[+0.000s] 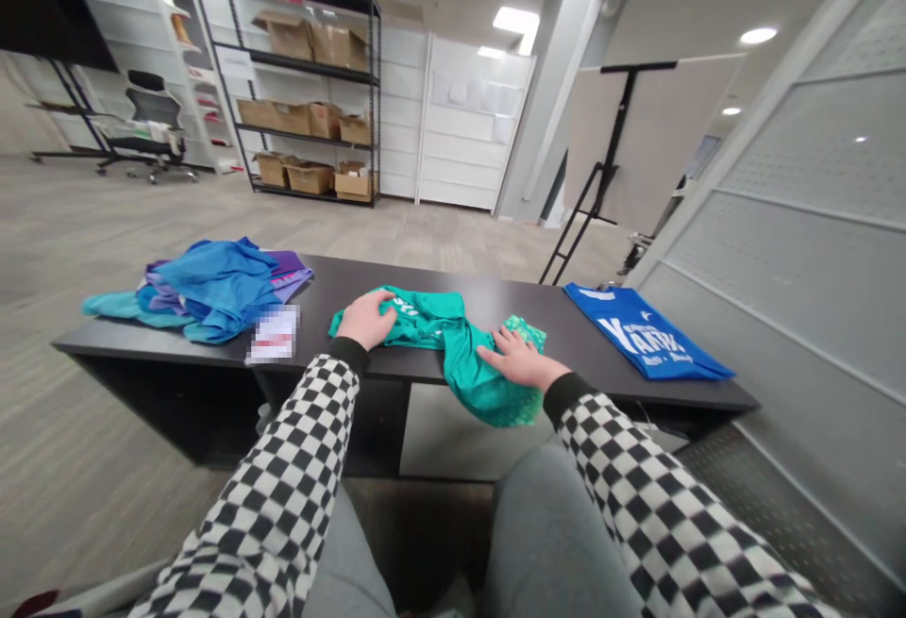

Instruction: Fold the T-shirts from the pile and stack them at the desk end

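A green jersey (467,368) with white lettering lies bunched on the black table in front of me. Part of it hangs over the near edge, and its right end has a lighter speckled pattern. My left hand (366,318) rests on the jersey's left part, with thumb and forefinger apart beside the lettering. On the right end, my right hand (520,359) lies fairly flat on the cloth with fingers spread. Some fingertips of both hands are hard to make out against the fabric.
A folded blue jersey (641,330) with white print lies at the table's right end. On the left sits a heap of blue and purple clothes (219,283), with a blurred white card (274,333) nearby. Beyond the black table (340,283) stand a box-filled shelf (308,80) and an easel-like stand (601,175).
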The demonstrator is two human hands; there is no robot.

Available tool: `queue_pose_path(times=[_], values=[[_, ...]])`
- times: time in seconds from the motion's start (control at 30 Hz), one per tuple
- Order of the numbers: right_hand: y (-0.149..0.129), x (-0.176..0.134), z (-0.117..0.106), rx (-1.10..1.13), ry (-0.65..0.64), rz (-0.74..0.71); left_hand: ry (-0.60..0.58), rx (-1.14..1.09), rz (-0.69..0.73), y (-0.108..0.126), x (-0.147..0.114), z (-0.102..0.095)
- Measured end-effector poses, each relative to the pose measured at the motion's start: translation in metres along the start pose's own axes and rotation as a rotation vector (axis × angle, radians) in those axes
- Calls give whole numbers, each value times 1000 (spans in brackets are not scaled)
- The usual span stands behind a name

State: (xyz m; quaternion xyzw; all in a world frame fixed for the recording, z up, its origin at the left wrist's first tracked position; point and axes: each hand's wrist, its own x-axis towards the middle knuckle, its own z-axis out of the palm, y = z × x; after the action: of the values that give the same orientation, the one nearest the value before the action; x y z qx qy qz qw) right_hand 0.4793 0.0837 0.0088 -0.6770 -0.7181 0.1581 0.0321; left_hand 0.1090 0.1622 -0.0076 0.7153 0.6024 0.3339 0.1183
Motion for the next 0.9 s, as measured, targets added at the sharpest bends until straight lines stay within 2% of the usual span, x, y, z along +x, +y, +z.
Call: queue_pose_path(times=[0.07,0.13,0.23,0.3,0.37,0.43,0.53,0.6,0.7,0.77,0.83,0.9], values=[[-1,18,-17,48,-16,9,-197,73,119,6,-17,2],[-9,35,-29,69,55,20,-313,122,183,13,-30,2],[-32,58,-32,-12,199,-132,-384,95,230,21,-41,0],[-49,73,-25,-86,188,-279,-433,22,259,24,-42,-4],[-62,86,-18,-90,134,-317,-460,-59,262,24,-39,-11],[-68,99,-19,-4,114,-270,-399,-95,211,22,-34,-19],[-64,112,-35,138,148,-179,-100,19,47,12,-28,-28],[-56,117,-51,184,169,-127,26,140,-69,4,-26,-28],[-39,117,-77,305,196,-69,-38,221,-162,-5,-26,-20],[-27,112,-93,509,195,-51,-62,210,-164,-8,-25,-13],[-17,104,-108,744,178,-65,-38,146,-157,-10,-21,-9],[-10,95,-123,881,176,-88,4,-11,-182,-11,-15,-7]])
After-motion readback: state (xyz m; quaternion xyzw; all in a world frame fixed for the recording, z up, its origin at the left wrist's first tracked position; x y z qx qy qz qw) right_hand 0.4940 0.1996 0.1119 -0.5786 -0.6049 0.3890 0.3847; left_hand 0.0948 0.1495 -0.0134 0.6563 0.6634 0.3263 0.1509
